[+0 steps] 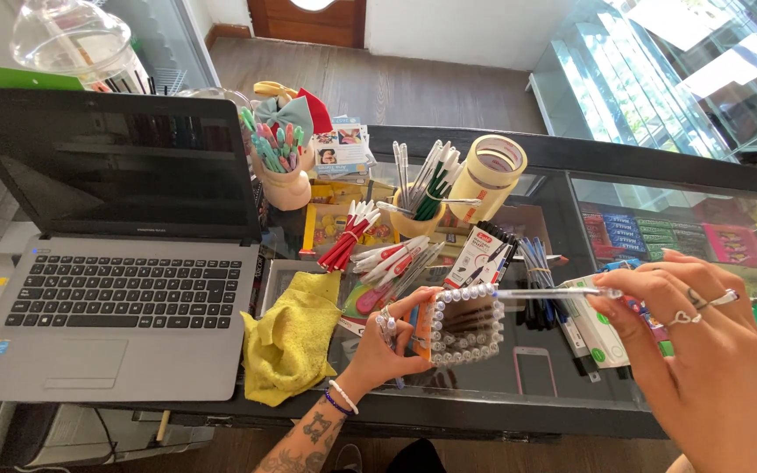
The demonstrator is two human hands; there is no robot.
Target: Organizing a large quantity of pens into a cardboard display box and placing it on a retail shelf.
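The laptop (124,254) was silver-grey with black keys and a dark screen, and the crumpled cloth (295,337) beside it was bright yellow. The pen box (462,324) showed an orange side and rows of clear, whitish pen ends, while the single pen (554,293) was clear. The tape rolls (491,175) were pale cream, and the table (484,385) was dark-framed glass.

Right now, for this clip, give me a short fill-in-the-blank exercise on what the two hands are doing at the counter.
1. The left hand holds a square holder packed with clear ____.
2. The right hand pinches one pen by its end, level over the ____ counter.
3. The crumpled cloth beside the laptop is ____.

Missing words: pens; glass; yellow
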